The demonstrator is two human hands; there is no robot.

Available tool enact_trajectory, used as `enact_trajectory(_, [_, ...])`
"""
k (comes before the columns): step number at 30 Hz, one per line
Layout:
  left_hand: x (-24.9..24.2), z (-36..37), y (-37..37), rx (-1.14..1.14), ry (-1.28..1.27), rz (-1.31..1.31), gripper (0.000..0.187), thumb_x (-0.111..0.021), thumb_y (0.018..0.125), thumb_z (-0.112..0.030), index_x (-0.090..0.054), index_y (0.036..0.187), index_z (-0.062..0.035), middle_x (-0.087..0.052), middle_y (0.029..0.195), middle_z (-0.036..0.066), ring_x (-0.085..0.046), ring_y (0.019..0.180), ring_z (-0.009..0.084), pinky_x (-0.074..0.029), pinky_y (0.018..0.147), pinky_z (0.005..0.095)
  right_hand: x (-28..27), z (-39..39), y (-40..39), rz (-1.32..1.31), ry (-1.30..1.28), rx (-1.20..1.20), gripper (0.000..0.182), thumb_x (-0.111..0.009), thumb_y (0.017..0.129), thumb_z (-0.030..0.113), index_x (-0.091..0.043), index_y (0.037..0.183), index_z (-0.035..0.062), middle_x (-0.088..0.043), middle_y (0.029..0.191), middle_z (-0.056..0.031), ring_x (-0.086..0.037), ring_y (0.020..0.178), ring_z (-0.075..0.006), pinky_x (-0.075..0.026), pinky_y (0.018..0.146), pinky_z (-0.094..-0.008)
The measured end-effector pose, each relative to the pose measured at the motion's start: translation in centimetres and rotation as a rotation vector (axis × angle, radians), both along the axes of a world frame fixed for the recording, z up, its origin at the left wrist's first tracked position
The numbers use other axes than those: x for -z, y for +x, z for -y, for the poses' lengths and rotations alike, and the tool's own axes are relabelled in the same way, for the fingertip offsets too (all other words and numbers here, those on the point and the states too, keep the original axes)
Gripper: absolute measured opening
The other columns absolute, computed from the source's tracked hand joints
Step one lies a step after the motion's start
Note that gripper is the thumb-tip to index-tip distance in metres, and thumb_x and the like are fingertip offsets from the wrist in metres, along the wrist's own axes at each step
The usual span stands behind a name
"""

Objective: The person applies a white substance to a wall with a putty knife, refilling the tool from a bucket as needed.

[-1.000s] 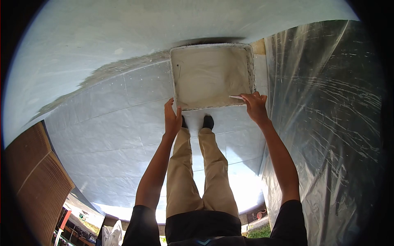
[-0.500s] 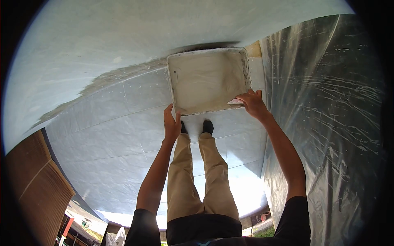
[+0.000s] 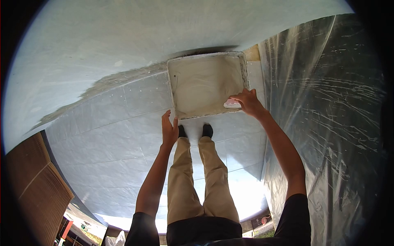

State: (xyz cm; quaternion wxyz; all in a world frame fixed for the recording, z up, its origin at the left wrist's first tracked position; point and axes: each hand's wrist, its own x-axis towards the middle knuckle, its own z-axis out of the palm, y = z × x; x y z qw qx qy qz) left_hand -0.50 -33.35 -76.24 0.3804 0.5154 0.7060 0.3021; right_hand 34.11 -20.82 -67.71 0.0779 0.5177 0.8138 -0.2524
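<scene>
Gripping the scraper (image 3: 232,103) in our right hand (image 3: 245,102), we press flat on the tray (image 3: 205,84); left hand (image 3: 169,129) open beside.

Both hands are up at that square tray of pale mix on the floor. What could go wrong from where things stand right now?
The right hand presses a small pale tool at the tray edge; pushing hard might slop the wet mix over the rim. The left hand is open beside the near corner, not clearly gripping it, so the tray may slide. The shoes stand close to the tray, and the plastic sheet alongside could catch splashes.
</scene>
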Motion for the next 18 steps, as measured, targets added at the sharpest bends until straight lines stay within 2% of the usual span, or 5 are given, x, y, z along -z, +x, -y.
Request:
enact_trajectory(6, [-0.3, 0.6, -0.7, -0.01, 0.0, -0.017, 0.044, -0.053, 0.1, -0.019, -0.044, 0.137, 0.0033, -0.05, 0.132, 0.024, -0.05, 0.122, 0.0377, -0.039, 0.106, 0.0439, 2.0, -1.4, 0.2, -0.052, -0.017, -0.02, 0.038, -0.064, 0.088, 0.004, -0.072, 0.119, 0.0248, -0.074, 0.094, 0.0056, -0.054, 0.093, -0.0184, -0.032, 0.086, -0.0388])
enact_trajectory(8, [-0.4, 0.8, -0.9, -0.012, -0.015, -0.001, 0.044, -0.053, 0.1, -0.018, -0.044, 0.137, 0.003, -0.051, 0.132, 0.024, -0.051, 0.122, 0.037, -0.039, 0.106, 0.0436, 2.1, -2.0, 0.1, 0.005, -0.118, -0.015, 0.038, -0.063, 0.09, 0.006, -0.069, 0.123, 0.0243, -0.074, 0.096, 0.0047, -0.054, 0.097, -0.0191, -0.032, 0.089, -0.0401])
enact_trajectory(15, [-1.0, 1.0, -1.8, -0.025, -0.015, -0.021, 0.042, -0.054, 0.099, -0.016, -0.045, 0.136, 0.0032, -0.052, 0.131, 0.023, -0.051, 0.122, 0.0367, -0.039, 0.106, 0.0436, 2.4, -4.0, 0.2, 0.102, -0.224, 0.017, 0.036, -0.058, 0.093, 0.008, -0.07, 0.123, 0.0236, -0.073, 0.101, 0.0007, -0.053, 0.104, -0.0198, -0.032, 0.094, -0.0424])
enact_trajectory(18, [-1.1, 1.2, -2.2, -0.021, 0.017, -0.057, 0.041, -0.055, 0.099, -0.014, -0.046, 0.136, 0.0018, -0.053, 0.128, 0.02, -0.052, 0.12, 0.0319, -0.04, 0.104, 0.0413, 2.4, -4.6, 0.2, 0.088, -0.305, 0.074, 0.035, -0.057, 0.093, 0.008, -0.071, 0.122, 0.0215, -0.073, 0.102, -0.0023, -0.053, 0.11, -0.0221, -0.03, 0.098, -0.0454])
